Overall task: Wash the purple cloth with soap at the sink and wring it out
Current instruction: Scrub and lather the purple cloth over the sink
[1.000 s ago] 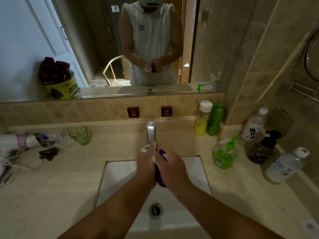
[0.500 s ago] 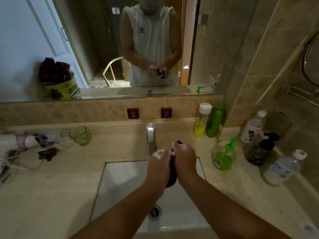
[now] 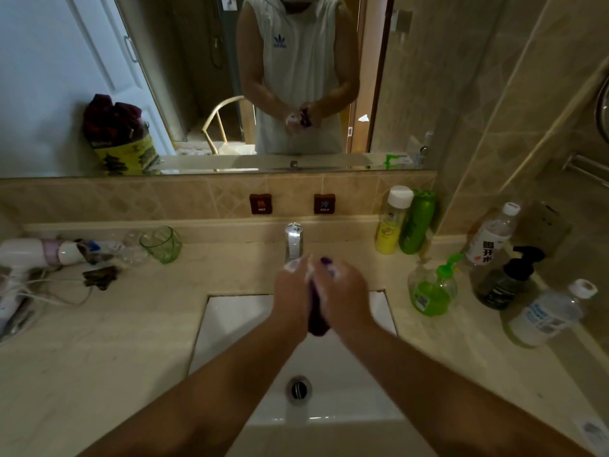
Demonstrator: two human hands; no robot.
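Wall tags point(image 3: 261, 204) reading "HOT", "COLD"

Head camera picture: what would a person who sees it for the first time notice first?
First come the two hands, left hand and right hand, pressed together over the white sink just in front of the chrome faucet, squeezing a soapy purple cloth between them. Next, the bright green soap dispenser stands on the counter right of the sink. Above, the mirror reflects the person's torso.

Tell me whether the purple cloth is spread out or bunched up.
Bunched up: the purple cloth is squeezed into a narrow wad between the left hand and right hand.
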